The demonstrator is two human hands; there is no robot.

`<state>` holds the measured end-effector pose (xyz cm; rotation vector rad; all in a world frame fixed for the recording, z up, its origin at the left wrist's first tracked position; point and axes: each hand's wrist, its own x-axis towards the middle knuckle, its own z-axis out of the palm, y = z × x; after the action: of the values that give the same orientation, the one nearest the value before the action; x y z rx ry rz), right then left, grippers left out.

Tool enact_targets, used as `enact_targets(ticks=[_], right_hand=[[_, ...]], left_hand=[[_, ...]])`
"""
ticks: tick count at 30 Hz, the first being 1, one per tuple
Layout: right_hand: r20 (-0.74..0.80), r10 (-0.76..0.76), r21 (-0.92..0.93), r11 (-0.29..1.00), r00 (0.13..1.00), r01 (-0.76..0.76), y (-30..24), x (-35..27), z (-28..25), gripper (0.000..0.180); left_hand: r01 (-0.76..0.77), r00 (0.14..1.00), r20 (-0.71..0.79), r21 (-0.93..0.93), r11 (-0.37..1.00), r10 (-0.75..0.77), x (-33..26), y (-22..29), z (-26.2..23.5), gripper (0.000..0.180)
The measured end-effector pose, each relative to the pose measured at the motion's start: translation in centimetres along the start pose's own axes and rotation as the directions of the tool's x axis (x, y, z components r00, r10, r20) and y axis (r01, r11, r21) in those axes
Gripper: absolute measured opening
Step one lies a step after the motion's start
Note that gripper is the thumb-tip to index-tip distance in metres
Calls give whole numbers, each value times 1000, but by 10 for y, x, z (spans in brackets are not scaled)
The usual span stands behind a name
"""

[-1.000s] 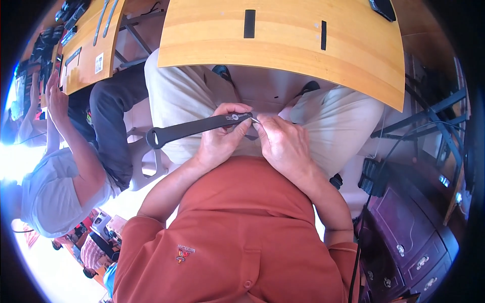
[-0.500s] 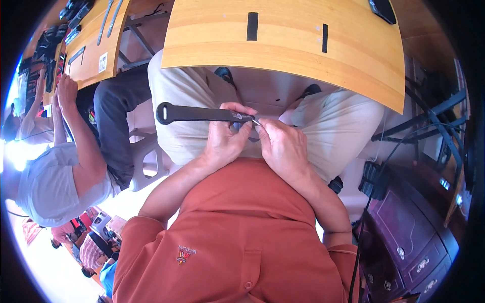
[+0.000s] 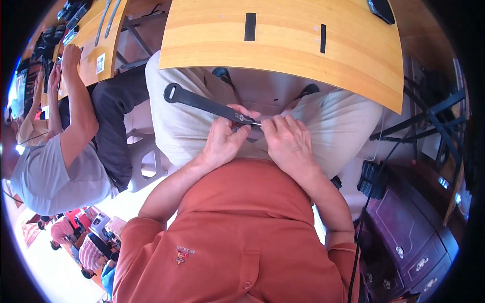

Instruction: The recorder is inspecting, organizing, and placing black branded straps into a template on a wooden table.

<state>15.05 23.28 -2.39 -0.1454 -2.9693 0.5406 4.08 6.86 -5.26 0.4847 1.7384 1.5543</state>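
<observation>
Above the lap (image 3: pixel 174 139), the left hand (image 3: pixel 222 139) pinches a black strap (image 3: pixel 202 102), slotted end far left. The right hand (image 3: pixel 288 139) seemingly grips a thin metal tool (image 3: pixel 257 124) at its right end; a loose pinch could let the strap slip.

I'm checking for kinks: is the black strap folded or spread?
Spread: the black strap runs nearly straight from its slotted end to the left hand. Past there, cannot tell.

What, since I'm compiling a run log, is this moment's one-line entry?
left hand: holds black strap; right hand: holds slim metallic item at strap's end; strap: slotted end over left thigh; table: two black strips
</observation>
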Motion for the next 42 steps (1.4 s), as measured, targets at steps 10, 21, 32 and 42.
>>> enact_targets(ticks=[10, 21, 32, 42], right_hand=[[-97, 232, 758, 647, 968, -80, -1, 7, 23, 30], [36, 175, 887, 448, 984, -112, 15, 7, 32, 16], [-52, -32, 558, 828, 998, 55, 3, 7, -18, 18], [-380, -39, 500, 832, 924, 240, -8, 14, -16, 21]], left_hand=[[59, 997, 57, -197, 979, -48, -4, 18, -1, 31], [66, 997, 48, -72, 995, -63, -6, 22, 0, 28], [-183, 974, 193, 362, 914, 118, -11, 47, -4, 31], [114, 943, 330, -179, 977, -49, -8, 68, -16, 28]])
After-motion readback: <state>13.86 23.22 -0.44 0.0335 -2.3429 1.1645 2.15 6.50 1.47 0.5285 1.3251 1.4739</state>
